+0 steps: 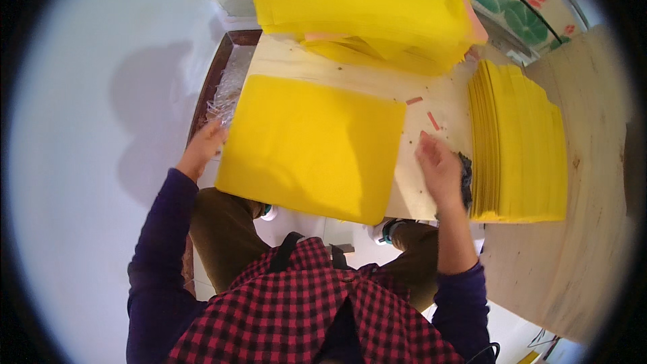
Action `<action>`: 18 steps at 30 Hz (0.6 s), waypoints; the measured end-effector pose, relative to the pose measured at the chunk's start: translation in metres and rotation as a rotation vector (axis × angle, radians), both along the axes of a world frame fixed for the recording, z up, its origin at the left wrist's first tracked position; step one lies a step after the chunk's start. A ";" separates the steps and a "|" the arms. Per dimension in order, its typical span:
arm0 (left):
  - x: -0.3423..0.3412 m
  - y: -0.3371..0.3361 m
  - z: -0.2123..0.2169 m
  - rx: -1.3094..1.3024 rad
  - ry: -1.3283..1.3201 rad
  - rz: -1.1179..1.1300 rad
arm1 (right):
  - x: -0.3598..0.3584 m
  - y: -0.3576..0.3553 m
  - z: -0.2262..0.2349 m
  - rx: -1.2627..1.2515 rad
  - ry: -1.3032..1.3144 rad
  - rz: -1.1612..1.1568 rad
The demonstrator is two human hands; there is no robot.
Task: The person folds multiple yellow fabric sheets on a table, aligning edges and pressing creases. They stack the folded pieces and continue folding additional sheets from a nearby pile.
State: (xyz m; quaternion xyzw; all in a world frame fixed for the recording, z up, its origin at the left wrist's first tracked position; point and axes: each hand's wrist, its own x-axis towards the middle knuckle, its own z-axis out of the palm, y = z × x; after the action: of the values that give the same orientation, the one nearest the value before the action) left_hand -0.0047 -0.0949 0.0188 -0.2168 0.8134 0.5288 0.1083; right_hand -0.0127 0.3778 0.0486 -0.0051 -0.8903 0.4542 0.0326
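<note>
A square yellow fabric piece (310,148) lies flat on the pale wooden table (431,192), its near edge hanging over the front. Just left of it is my left hand (204,146), fingers drawn together beside a bundle of clear, thin strands (226,98); what they hold, if anything, is hidden. My right hand (439,165) hovers over the table, right of the fabric, with its fingers curled together and slightly blurred. Nothing can be made out between them. Dark crumpled cloth (466,178) sits right beside that hand.
A tall heap of yellow fabric (364,7) covers the back of the table. At the right stands a stack of folded yellow pieces (522,148), next to a wooden board (573,263). Small reddish strips (433,120) lie on the table. A white wall (87,162) is at left.
</note>
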 end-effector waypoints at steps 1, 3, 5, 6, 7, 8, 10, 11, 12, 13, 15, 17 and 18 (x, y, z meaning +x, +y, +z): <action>0.009 0.001 -0.004 0.066 -0.007 -0.034 | 0.025 -0.001 -0.012 0.003 -0.114 -0.008; 0.022 0.003 -0.011 0.093 -0.095 -0.082 | 0.073 -0.005 -0.029 -0.094 -0.398 -0.058; 0.023 0.001 -0.013 -0.061 -0.113 -0.149 | 0.108 -0.012 -0.041 -0.126 -0.625 -0.061; 0.023 0.000 -0.015 -0.137 -0.119 -0.181 | 0.120 -0.017 -0.047 -0.265 -0.633 -0.069; 0.023 0.000 -0.017 -0.119 -0.064 -0.167 | 0.129 -0.020 -0.052 -0.397 -0.698 -0.125; 0.023 0.001 -0.020 -0.099 -0.009 -0.154 | 0.132 -0.022 -0.056 -0.423 -0.734 -0.103; 0.025 0.001 -0.024 -0.066 0.064 -0.120 | 0.134 -0.028 -0.065 -0.620 -0.735 -0.153; 0.028 0.003 -0.027 -0.054 0.083 -0.103 | 0.135 -0.032 -0.068 -0.714 -0.735 -0.178; 0.028 0.003 -0.028 -0.040 0.104 -0.086 | 0.136 -0.036 -0.071 -0.791 -0.716 -0.162; 0.029 0.002 -0.029 -0.077 0.124 -0.092 | 0.136 -0.040 -0.073 -0.849 -0.725 -0.187; 0.033 0.002 -0.032 -0.148 0.162 -0.094 | 0.135 -0.046 -0.075 -0.966 -0.740 -0.210; 0.035 0.003 -0.034 -0.238 0.217 -0.082 | 0.135 -0.051 -0.075 -0.992 -0.728 -0.257; 0.037 0.004 -0.035 -0.296 0.232 -0.078 | 0.135 -0.053 -0.074 -0.989 -0.719 -0.257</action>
State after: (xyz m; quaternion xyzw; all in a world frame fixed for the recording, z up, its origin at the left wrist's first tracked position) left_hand 0.0318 -0.0914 -0.0165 -0.1364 0.8970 0.4205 0.0012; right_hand 0.1220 0.3246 -0.0256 -0.2791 -0.5222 0.7751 -0.2207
